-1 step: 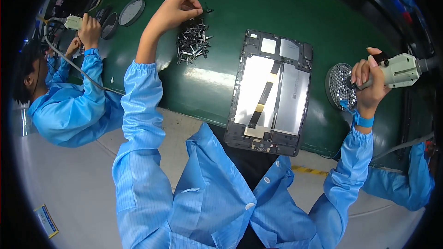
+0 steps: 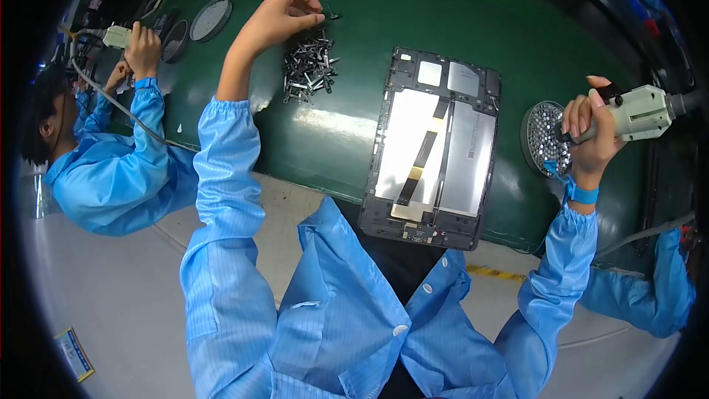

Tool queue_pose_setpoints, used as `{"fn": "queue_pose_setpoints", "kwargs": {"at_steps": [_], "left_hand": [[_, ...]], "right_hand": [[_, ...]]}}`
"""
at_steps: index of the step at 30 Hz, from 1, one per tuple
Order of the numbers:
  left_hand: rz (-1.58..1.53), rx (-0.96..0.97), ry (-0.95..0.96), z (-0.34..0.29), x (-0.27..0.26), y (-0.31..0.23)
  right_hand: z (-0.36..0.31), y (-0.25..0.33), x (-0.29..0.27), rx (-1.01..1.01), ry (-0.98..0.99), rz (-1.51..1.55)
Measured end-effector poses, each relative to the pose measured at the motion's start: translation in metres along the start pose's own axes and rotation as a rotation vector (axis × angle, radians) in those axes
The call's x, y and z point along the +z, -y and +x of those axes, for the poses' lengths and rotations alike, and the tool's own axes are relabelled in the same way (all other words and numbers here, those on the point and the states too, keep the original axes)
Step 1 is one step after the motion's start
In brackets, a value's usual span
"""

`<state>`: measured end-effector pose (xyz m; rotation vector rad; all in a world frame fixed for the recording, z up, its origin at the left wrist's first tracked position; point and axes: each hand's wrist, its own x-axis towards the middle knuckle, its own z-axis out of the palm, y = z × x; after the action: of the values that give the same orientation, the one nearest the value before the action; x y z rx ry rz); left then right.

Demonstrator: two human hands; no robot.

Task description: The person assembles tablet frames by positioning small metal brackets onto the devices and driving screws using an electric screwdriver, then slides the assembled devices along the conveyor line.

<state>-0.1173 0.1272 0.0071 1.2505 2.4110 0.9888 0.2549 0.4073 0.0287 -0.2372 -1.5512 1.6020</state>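
Thumb and forefinger of my left hand point(image 2: 284, 21) are closed in a pinch above a heap of small black and silver parts point(image 2: 309, 68). A small dark part point(image 2: 334, 14) shows right at these fingertips. My right hand point(image 2: 593, 133) is wrapped round a pale electric screwdriver point(image 2: 641, 114), its tip hidden by the fingers. Just left of that hand, and partly under it, stands a round dish of small shiny silver pieces point(image 2: 545, 133). Between my hands lies an opened tablet point(image 2: 464, 155) with silver inner panels and a dark flex cable point(image 2: 419, 166) running across it.
The green worktop point(image 2: 354, 15) carries everything. A co-worker in blue point(image 2: 111, 177) sits at the left, holding another pale screwdriver point(image 2: 118, 36). Two round dishes point(image 2: 210, 19) stand near that person. A blue sleeve point(image 2: 642, 295) shows at the far right.
The small dark part at my left fingertips has tilted slightly. Both hands, the screwdriver and the tablet stay in place.
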Motion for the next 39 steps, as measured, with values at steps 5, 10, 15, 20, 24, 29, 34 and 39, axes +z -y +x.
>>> {"fn": "queue_pose_setpoints", "kwargs": {"at_steps": [5,10,15,20,24,29,34,39], "left_hand": [[0.309,-0.218,0.044,0.014,0.014,-0.009],[0.513,-0.209,-0.093,0.021,0.038,-0.015],[0.289,-0.030,-0.216,0.014,0.042,-0.016],[-0.331,0.142,0.045,-0.002,0.046,-0.068],[-0.403,0.033,0.186,-0.017,0.058,-0.080],[-0.487,-0.101,0.206,-0.020,0.075,-0.078],[-0.528,-0.103,0.182,-0.022,0.079,-0.075],[-0.478,-0.091,0.151,-0.021,0.081,-0.075]], "right_hand": [[0.000,0.000,0.002,0.012,-0.002,-0.002],[-0.001,0.001,0.002,0.012,-0.003,-0.010],[0.000,0.002,0.004,0.004,-0.007,-0.027],[-0.001,0.003,0.004,-0.003,-0.001,-0.045],[-0.001,0.005,0.006,0.009,-0.020,-0.052],[0.000,0.003,0.006,0.005,-0.011,-0.048],[0.000,0.003,0.005,0.002,-0.016,-0.035],[0.000,0.002,0.005,0.009,-0.019,-0.024]]}}
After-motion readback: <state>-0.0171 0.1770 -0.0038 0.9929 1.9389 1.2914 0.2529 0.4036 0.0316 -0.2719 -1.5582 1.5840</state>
